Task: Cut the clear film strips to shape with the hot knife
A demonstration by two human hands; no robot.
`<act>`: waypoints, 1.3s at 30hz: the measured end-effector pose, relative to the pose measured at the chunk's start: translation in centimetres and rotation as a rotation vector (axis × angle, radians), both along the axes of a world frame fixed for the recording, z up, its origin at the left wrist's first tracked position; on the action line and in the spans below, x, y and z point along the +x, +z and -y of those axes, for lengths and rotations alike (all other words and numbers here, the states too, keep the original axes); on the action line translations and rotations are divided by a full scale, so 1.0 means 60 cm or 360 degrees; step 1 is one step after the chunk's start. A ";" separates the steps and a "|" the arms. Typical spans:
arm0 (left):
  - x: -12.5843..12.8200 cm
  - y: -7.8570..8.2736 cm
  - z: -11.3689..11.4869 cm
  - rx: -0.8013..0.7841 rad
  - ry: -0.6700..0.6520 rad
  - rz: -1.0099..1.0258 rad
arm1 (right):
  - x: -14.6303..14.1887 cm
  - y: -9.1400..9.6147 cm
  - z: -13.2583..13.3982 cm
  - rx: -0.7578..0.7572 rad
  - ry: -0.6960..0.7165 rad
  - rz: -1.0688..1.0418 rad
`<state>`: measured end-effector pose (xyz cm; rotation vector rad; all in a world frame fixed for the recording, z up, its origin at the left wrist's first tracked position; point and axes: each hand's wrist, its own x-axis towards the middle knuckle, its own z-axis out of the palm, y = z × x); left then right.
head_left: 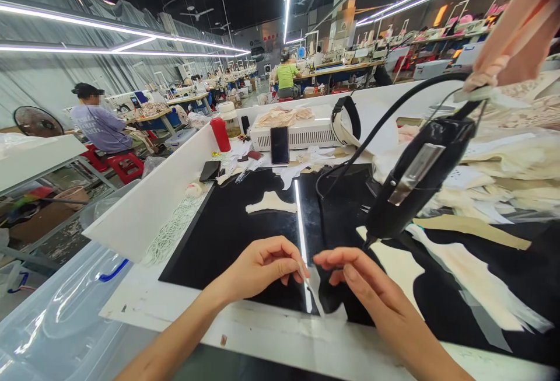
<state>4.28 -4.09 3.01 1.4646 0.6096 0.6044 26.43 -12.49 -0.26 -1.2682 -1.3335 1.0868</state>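
Head view, from the left: a clear plastic bin [56,311] sits at the near edge, and beyond it a person in a purple shirt [96,124] sits near a red stool [125,166]. A tangle of pale green cord [175,232] lies beside a black mat [219,223] on the white worktable. Behind the mat, a red container [220,134] and a dark phone [280,145] stand near a white vented box [306,130]. The wearer's left hand [266,264], thumb and fingertips pinched together, grips a thin translucent strip [315,290], which hangs over the mat's near edge, between the two hands. Farther back, a cream piece [271,202] lies flat on the mat. The right hand [376,290] is just beside the strip, thumb and fingers apart. Above it a black tool [420,177] hangs tilted. Farther right, a long pale piece [472,276] lies on the mat, before a heap of fabric [503,171].
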 end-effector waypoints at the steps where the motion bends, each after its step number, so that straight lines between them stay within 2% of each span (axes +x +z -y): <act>1: 0.002 0.000 0.001 -0.0020 -0.0047 0.0077 | -0.004 0.000 -0.003 0.0030 -0.0048 0.0013; 6: 0.006 -0.014 -0.009 -0.0028 -0.0101 0.0176 | -0.022 -0.003 -0.021 0.0091 0.0158 0.0251; 11: 0.001 -0.031 -0.034 0.0241 0.0055 -0.0131 | -0.019 -0.012 -0.031 0.0053 0.0096 0.0661; 15: 0.000 -0.040 -0.043 0.0398 0.0118 -0.0270 | -0.017 -0.027 -0.037 0.0205 0.0076 0.0938; 17: 0.000 -0.040 -0.041 0.0561 0.0127 -0.0392 | -0.016 -0.035 -0.040 0.0315 0.0077 0.1055; 21: -0.001 -0.036 -0.034 0.1043 0.0032 -0.0637 | -0.013 -0.046 -0.043 0.0539 0.0027 0.1282; 24: -0.006 -0.037 -0.033 0.1202 -0.0008 -0.0623 | -0.015 -0.046 -0.044 0.0681 -0.0042 0.1435; 28: -0.022 -0.052 -0.040 0.1321 0.0009 -0.0641 | -0.024 -0.034 -0.041 0.0689 -0.0092 0.1604; 33: -0.043 -0.086 -0.059 0.1514 0.0063 -0.0678 | -0.010 -0.015 -0.008 0.0666 -0.0173 0.1708; 36: -0.049 -0.095 -0.063 0.1593 0.0118 -0.0665 | 0.030 -0.009 0.039 0.0641 -0.0251 0.1565; 39: -0.050 -0.094 -0.064 0.1667 0.0198 -0.0609 | 0.091 -0.012 0.092 0.0546 -0.0437 0.1457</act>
